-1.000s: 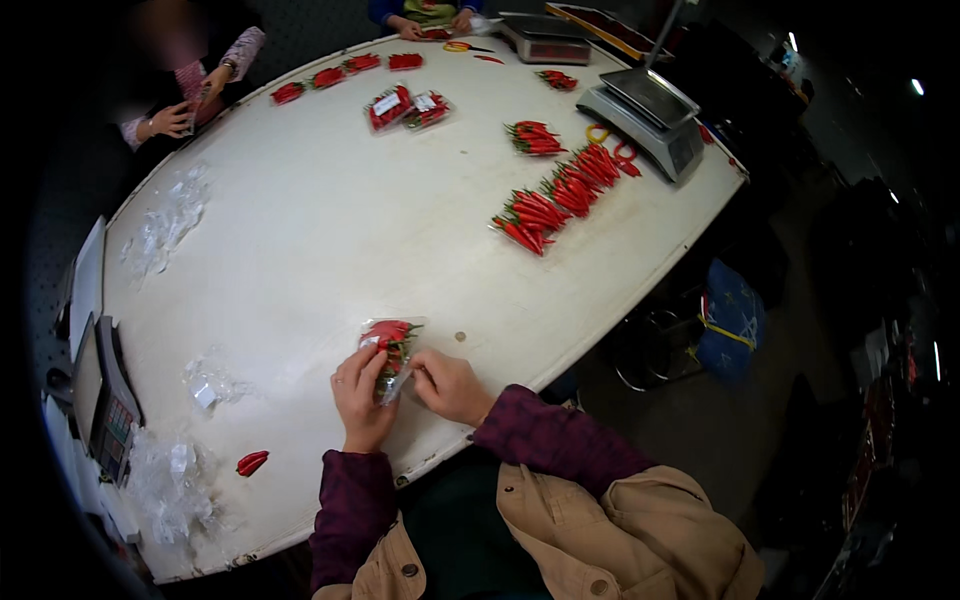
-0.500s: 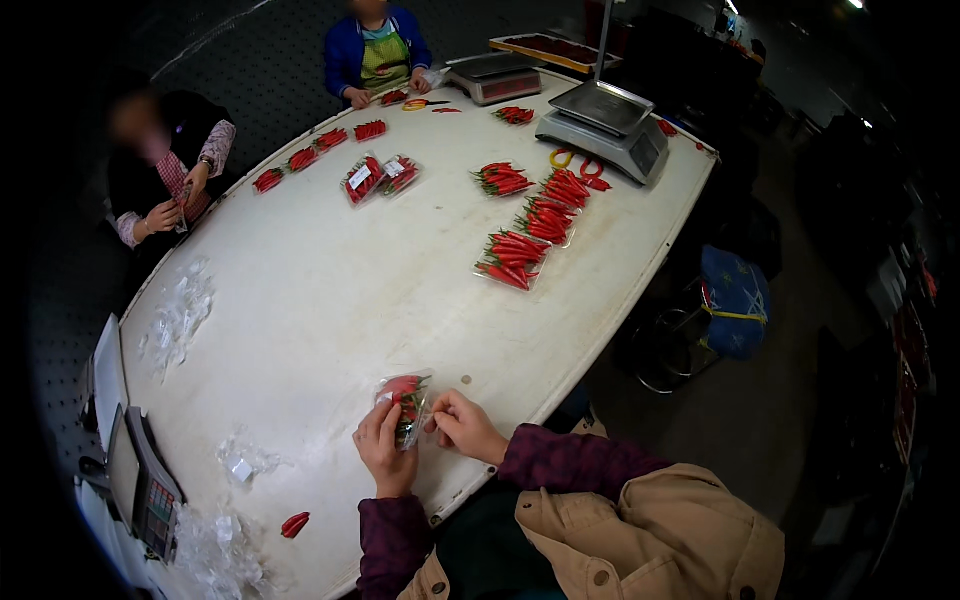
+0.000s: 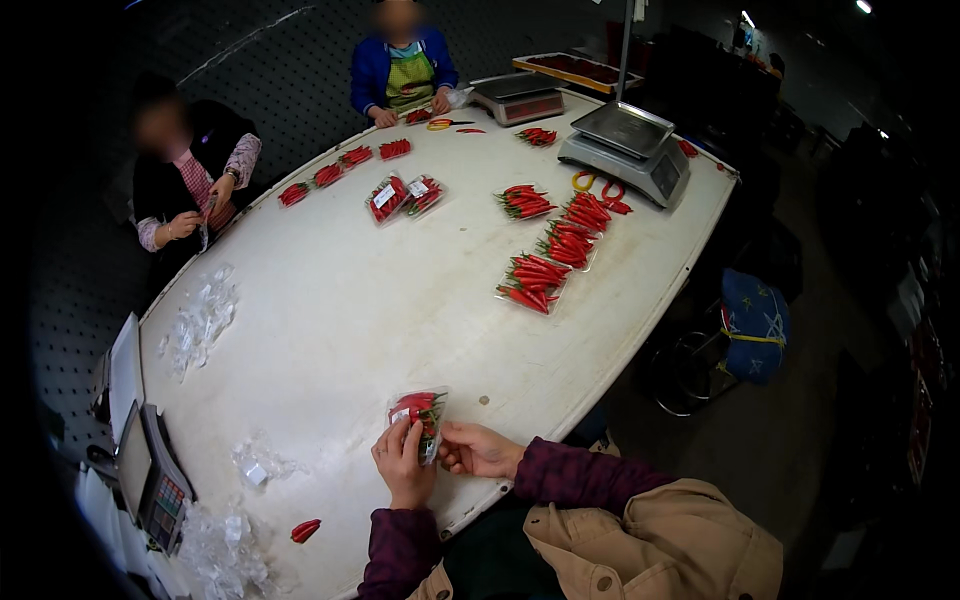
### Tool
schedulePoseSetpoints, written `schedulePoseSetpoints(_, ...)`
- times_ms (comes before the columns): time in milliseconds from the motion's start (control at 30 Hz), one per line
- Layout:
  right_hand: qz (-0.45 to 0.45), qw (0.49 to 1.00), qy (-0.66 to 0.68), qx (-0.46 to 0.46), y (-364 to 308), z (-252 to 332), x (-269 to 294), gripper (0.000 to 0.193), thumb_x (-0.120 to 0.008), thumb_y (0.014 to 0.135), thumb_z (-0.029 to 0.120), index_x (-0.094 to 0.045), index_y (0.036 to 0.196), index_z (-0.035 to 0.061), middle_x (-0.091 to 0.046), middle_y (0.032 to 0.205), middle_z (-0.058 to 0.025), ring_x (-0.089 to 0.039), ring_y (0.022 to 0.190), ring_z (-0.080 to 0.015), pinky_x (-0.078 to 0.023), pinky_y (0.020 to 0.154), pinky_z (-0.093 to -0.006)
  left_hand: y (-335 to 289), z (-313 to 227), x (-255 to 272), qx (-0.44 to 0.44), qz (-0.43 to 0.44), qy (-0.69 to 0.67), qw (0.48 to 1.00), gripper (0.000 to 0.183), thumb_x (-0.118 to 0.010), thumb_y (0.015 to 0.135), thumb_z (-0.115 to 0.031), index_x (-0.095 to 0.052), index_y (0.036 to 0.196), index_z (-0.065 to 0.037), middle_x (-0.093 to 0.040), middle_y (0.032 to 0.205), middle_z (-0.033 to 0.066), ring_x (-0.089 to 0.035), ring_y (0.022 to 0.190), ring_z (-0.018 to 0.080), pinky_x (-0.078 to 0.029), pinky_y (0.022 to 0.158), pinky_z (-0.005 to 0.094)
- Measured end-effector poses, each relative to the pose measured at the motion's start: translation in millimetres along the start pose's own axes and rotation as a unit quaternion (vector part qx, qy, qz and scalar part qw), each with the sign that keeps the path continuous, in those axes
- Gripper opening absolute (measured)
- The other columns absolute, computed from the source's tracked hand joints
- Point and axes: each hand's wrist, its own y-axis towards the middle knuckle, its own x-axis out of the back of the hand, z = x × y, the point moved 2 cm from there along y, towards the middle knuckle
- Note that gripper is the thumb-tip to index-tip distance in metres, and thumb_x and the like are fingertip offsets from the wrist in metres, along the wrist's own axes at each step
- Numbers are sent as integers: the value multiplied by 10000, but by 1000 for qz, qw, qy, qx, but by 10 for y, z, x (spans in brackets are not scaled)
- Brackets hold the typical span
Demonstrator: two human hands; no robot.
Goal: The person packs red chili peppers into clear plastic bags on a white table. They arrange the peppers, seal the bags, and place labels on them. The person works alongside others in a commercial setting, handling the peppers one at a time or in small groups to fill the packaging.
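Note:
A clear plastic pack of red chillies (image 3: 426,406) with a white label is tilted up over the near edge of the white table. My left hand (image 3: 405,468) grips it from the lower left, fingers lying across its front. At its right edge is my right hand (image 3: 485,452), thumb and fingers curled in against the plastic. The fingertips of that hand are partly hidden, and green stems show through the wrap between the hands.
Loose red chillies (image 3: 306,531) and crumpled clear plastic (image 3: 222,552) lie at the near left, beside a label scale (image 3: 165,500). Chilli packs (image 3: 533,282) line the right side near a weighing scale (image 3: 628,145). Two co-workers sit at the far edge.
The whole view has shifted slightly, moving the table right and down in the picture. My right hand's fingers have curled closer along the pack's edge; my left hand keeps its grip.

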Motion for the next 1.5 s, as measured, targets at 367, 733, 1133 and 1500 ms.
schedulePoseSetpoints(367,-27,997,40,62,-31,54,12,80,-512,903,126,-550,848,83,-615,831,-31,-572,711,-134,-465,610,-260,-12,79,37,8,3,-9,1000,460,-705,613,-12,-603,1057,-77,-584,1126,100,-546,1043,275,-382,867,382)
schedulePoseSetpoints(733,-102,984,76,122,-123,264,30,77,-523,872,92,-567,811,78,-620,820,-34,-572,730,-151,-481,673,-281,-27,84,-29,43,39,-12,998,576,-697,589,-53,-581,1152,-83,-549,1199,109,-509,1114,299,-379,899,403)
schedulePoseSetpoints(1133,-84,986,3,144,-131,246,-148,87,-569,911,152,-510,891,91,-569,805,-22,-546,708,-122,-464,660,-270,-79,87,-67,87,40,-155,983,648,-693,585,10,-536,1211,-40,-538,1217,161,-511,1064,336,-413,895,402)
schedulePoseSetpoints(1500,-87,956,-254,114,-29,104,-146,363,-548,918,376,-551,1068,45,-587,859,-16,-561,677,-95,-475,581,-237,-295,110,-194,307,65,-494,811,505,-649,769,23,-487,1247,-4,-573,1072,134,-594,922,204,-500,768,302)
